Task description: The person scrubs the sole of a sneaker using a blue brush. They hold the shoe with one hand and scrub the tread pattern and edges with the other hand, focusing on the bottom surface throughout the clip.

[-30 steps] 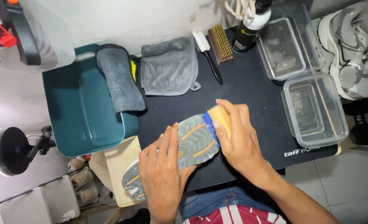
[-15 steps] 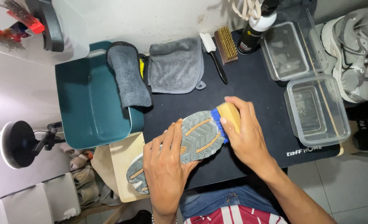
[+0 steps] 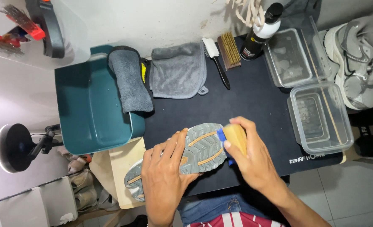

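Note:
A shoe (image 3: pixel 203 148) lies sole up on the black mat (image 3: pixel 253 101), its grey sole marked with tan grooves. My left hand (image 3: pixel 163 180) presses flat on the middle of the sole and holds it down. At the toe end, my right hand (image 3: pixel 247 157) grips a wooden brush (image 3: pixel 236 136) with a blue edge, which touches the sole's right end. The heel of the shoe hangs over the mat's near left edge.
A teal basin (image 3: pixel 90 109) with a grey cloth (image 3: pixel 130 82) over its rim stands at the left. A grey towel (image 3: pixel 178 71), two brushes (image 3: pixel 222 54), a dark bottle (image 3: pixel 258 35) and two clear plastic tubs (image 3: pixel 321 115) lie at the back and right. Light sneakers (image 3: pixel 354 63) rest at far right.
My right hand with the brush has shifted slightly along the toe end of the sole. The left hand stays pressed on the shoe.

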